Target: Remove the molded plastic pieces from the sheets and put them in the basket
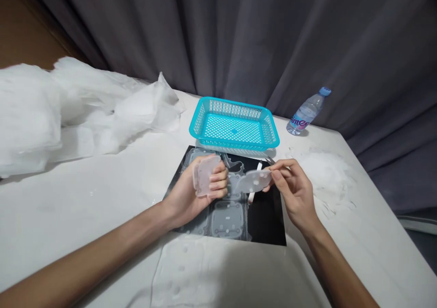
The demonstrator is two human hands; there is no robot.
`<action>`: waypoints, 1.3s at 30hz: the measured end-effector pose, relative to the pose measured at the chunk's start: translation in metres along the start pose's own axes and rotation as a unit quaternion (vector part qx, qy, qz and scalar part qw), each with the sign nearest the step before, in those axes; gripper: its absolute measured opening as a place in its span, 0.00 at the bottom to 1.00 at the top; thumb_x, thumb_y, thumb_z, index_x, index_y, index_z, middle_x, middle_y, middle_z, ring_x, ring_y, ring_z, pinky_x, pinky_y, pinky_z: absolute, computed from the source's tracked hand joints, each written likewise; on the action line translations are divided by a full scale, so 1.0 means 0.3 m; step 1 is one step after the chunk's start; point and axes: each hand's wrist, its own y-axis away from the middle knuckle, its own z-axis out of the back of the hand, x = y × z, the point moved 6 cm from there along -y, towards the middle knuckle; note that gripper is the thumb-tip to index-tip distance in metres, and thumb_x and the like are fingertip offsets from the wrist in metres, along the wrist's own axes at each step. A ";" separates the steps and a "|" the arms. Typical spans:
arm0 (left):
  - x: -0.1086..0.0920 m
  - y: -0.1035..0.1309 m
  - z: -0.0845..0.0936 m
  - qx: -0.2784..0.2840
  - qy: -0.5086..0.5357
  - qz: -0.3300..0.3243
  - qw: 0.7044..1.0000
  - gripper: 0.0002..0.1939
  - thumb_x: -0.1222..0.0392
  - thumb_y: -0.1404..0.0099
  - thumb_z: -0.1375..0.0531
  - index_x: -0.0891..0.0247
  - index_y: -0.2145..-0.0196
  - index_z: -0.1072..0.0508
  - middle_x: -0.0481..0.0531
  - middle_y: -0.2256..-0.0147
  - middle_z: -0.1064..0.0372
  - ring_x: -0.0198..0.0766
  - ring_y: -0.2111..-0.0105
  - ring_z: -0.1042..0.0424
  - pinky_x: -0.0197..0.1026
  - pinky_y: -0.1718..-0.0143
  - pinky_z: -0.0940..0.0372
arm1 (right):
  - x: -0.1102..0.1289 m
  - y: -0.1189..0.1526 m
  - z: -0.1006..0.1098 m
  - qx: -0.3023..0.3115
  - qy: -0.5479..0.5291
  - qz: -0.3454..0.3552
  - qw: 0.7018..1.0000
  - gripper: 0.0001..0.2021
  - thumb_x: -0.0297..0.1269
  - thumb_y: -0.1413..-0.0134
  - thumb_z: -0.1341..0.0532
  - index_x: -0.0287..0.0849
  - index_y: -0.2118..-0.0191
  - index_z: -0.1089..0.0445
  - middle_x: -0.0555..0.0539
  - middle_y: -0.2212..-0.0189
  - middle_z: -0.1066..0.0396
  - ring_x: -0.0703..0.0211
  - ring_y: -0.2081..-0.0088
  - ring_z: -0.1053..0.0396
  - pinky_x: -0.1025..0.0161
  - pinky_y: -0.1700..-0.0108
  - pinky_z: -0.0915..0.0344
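A turquoise plastic basket (pixel 234 130) with lattice walls stood on a white surface (pixel 112 194), its slotted floor visible through the open top. In front of the basket, the left hand (pixel 200 203) had its fingers curled around a frosted plastic piece (pixel 206 176) with rounded corners, its flat face tipped toward the viewer. Also in front of the basket, but toward its right end, the right hand (pixel 296 193) pinched a translucent disc-like piece (pixel 254 181) between thumb and fingers. A thin metal tip (pixel 269 160) showed beside that hand; whether it was gripped could not be told. Below both hands, just in front of the basket, a black mat (pixel 266 221) carried a clear plastic sheet (pixel 227 219) with rounded panels and a slim white tool (pixel 251 198). To the basket's right stood a clear bottle (pixel 305 113) with a blue cap, its fill level hard to tell. Crumpled white sheeting (pixel 85 112) lay left of the basket, a loose whitish heap (pixel 327 171) in front of it to the right, and a dark curtain (pixel 239 35) hung behind it.
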 end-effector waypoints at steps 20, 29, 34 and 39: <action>0.105 0.005 -0.013 0.185 0.090 0.174 0.963 0.53 0.26 0.33 0.52 0.84 0.34 0.37 0.77 0.40 0.31 0.59 0.37 0.33 0.57 0.36 0.42 | -0.047 0.012 0.030 -0.007 -0.052 -0.018 0.998 0.08 0.44 0.33 0.36 0.48 0.55 0.32 0.54 0.73 0.29 0.63 0.78 0.31 0.64 0.72 0.35; 0.111 0.011 -0.019 0.202 0.099 0.186 0.957 0.54 0.25 0.34 0.52 0.83 0.35 0.36 0.79 0.41 0.30 0.61 0.36 0.34 0.58 0.35 0.44 | -0.050 0.001 0.050 -0.057 -0.082 -0.054 0.994 0.12 0.46 0.38 0.32 0.48 0.54 0.31 0.54 0.74 0.29 0.64 0.82 0.33 0.66 0.81 0.37; 0.117 0.016 -0.021 0.207 0.101 0.197 0.953 0.55 0.26 0.34 0.51 0.84 0.32 0.40 0.79 0.38 0.34 0.63 0.35 0.35 0.60 0.33 0.47 | -0.043 -0.008 0.059 -0.092 -0.105 -0.065 0.988 0.13 0.45 0.40 0.30 0.47 0.55 0.30 0.57 0.78 0.32 0.66 0.84 0.37 0.68 0.82 0.38; 0.120 0.016 -0.016 0.206 0.106 0.196 0.953 0.53 0.27 0.34 0.49 0.82 0.32 0.40 0.79 0.37 0.35 0.65 0.34 0.37 0.61 0.33 0.49 | -0.036 -0.011 0.061 -0.102 -0.108 -0.060 0.987 0.13 0.43 0.43 0.28 0.47 0.57 0.29 0.55 0.74 0.30 0.68 0.84 0.38 0.69 0.83 0.39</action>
